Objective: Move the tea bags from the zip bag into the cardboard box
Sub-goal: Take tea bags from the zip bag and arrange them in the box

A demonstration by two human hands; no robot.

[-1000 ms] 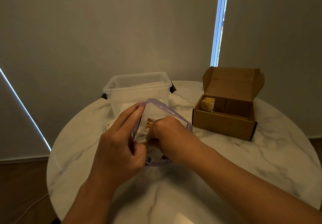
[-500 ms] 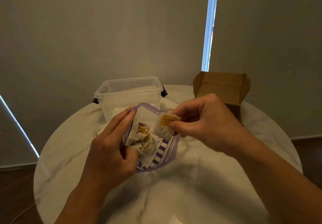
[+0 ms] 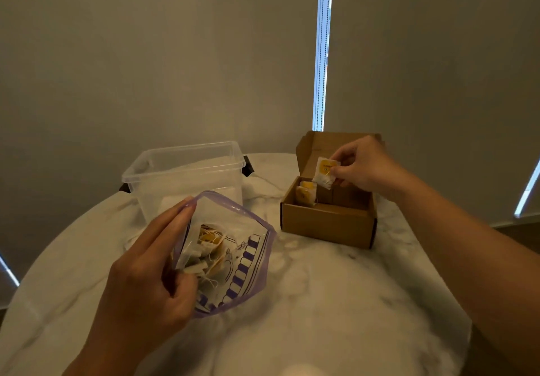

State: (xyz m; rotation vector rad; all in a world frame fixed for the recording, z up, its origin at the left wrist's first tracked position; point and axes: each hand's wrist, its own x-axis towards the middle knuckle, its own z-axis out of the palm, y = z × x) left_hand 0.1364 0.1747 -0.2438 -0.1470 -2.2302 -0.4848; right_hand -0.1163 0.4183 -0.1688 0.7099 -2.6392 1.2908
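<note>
Holding the zip bag (image 3: 233, 258) open, near-left of the cardboard box (image 3: 327, 223): left hand (image 3: 140, 282), fingers pinching its rim. Several loose tea bags (image 3: 209, 247) inside, not yet moved. Two boxed tea bags (image 3: 305, 193) at the box's left end. Right hand (image 3: 365, 168) fingers pinch one held tea bag (image 3: 324, 172) just over the box. Judged early; most left.

Your single view comes from the wide-angle camera on your head, facing forward and down over the marble table (image 3: 336, 302) toward the blinds (image 3: 146, 54), near enough that your left hand (image 3: 146, 273) and right hand (image 3: 362, 165) loom large in frame.
</note>
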